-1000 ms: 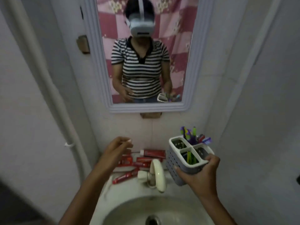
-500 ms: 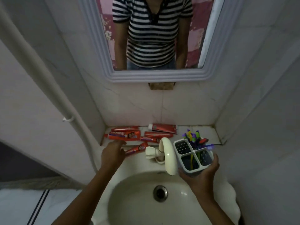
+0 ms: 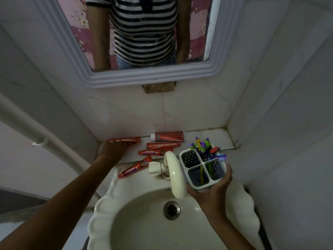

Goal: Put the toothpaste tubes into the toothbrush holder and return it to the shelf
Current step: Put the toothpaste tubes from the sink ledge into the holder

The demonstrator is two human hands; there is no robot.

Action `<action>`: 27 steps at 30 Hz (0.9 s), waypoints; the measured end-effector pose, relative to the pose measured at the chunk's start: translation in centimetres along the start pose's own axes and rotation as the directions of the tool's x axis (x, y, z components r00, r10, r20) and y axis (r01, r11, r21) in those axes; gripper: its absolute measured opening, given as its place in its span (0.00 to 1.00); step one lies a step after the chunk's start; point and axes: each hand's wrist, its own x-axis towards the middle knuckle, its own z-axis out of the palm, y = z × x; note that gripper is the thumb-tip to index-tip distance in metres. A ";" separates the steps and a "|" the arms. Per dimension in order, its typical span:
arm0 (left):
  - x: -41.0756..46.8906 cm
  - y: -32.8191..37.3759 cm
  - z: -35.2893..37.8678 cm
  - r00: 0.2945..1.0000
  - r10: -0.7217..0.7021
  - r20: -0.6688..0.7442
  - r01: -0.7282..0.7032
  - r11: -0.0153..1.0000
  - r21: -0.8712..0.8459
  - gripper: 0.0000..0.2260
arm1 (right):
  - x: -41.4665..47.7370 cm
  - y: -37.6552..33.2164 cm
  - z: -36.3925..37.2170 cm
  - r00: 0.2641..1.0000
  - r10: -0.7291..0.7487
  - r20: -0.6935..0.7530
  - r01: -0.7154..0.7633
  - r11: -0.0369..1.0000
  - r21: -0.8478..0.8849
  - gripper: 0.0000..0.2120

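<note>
cream porcelain filled the near ground: the scalloped sink with its metal drain sat lowest in the head view, and both bare forearms came up over its rim. the right hand was cupped under and around the toothbrush holder, fingers wrapped round its base and thumb up the right side, holding it above the basin's right edge. the white holder showed four compartments; coloured toothbrushes stood bunched in the far right one, a couple of thin handles showed in the nearer ones, and the far left one looked bare. no toothpaste was in it. just left of the holder rose the curved cream tap, almost touching it.

beyond the tap, red toothpaste tubes lay loose on the tiled shelf behind the basin. the nearest tube lay on a slant, half over the sink's back edge. two more tubes lay flat, side by side, behind it. the left hand was pressed down at the shelf's left end, fingers curled against a long red tube; whether it was truly gripped, cannot tell. a white-capped tube lay against the back wall. highest and farthest, the framed mirror reflected a striped shirt.
</note>
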 end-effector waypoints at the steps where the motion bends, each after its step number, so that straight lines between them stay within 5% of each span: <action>1: -0.7 0.3 -1.1 1.000 -0.016 -0.024 0.015 0.999 -0.029 0.10 | 0.0 -0.2 0.0 1.000 -0.002 0.003 0.002 1.000 0.006 0.70; 4: -1.8 1.3 -3.1 0.998 -0.052 -0.038 0.047 0.989 -0.139 0.17 | 0.2 -0.7 0.0 1.000 -0.009 0.013 0.009 1.000 -0.002 0.71; 8: -4.5 3.0 -7.9 0.962 -0.192 -0.193 0.090 0.893 -0.440 0.09 | 0.5 -0.8 0.0 1.000 -0.025 0.017 0.025 0.999 -0.019 0.71; 11: -6.6 6.2 -11.8 0.958 -0.193 -0.211 -0.057 0.593 -0.803 0.03 | 0.3 -0.7 0.1 0.999 -0.035 0.002 0.035 0.999 -0.008 0.71; 13: -7.8 9.0 -14.1 0.987 -0.066 -0.148 -0.116 0.351 -0.929 0.07 | 0.2 -0.5 0.2 0.999 -0.037 -0.006 0.037 0.999 0.015 0.71; 15: -8.2 11.6 -15.4 0.990 0.107 -0.095 -0.117 0.223 -0.968 0.08 | 0.2 -0.5 0.2 0.999 -0.045 -0.017 0.046 0.999 0.028 0.70; 19: -6.7 14.9 -14.9 0.945 0.323 -0.046 -0.189 0.427 -0.884 0.06 | 0.3 -0.7 -0.1 0.998 -0.067 -0.010 0.067 0.998 0.012 0.70; 27: -3.7 16.3 -14.3 0.880 0.474 0.027 -0.390 0.755 -0.527 0.04 | 0.6 -0.6 -0.1 0.998 -0.060 0.002 0.060 0.998 -0.016 0.71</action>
